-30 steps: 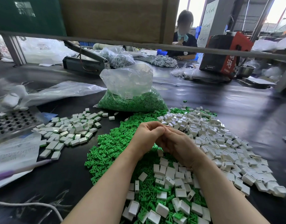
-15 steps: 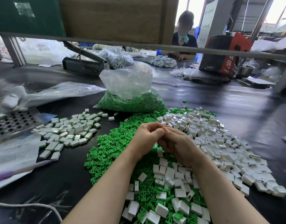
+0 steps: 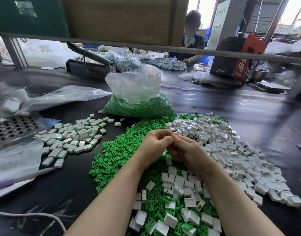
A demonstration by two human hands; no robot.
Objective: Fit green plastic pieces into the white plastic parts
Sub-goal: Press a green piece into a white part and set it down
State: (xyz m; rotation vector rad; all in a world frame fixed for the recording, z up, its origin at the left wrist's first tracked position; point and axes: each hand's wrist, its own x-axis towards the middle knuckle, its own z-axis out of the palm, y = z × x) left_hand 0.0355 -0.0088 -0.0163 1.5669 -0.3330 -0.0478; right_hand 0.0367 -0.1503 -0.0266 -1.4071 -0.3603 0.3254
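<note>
Small bright green plastic pieces [image 3: 115, 155] with forked prongs lie in a loose heap on the dark table, spreading toward the near edge. Hollow white rectangular plastic parts [image 3: 231, 150] are piled to the right of the heap and scattered over its near end. Further left lies a separate flat cluster of white plastic parts showing green edges [image 3: 75, 138].

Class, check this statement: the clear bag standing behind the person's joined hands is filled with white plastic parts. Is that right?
Not quite. The head view shows the clear bag behind the joined hands, left hand and right hand, filled with green pieces, not white parts. The rest stands.
</note>
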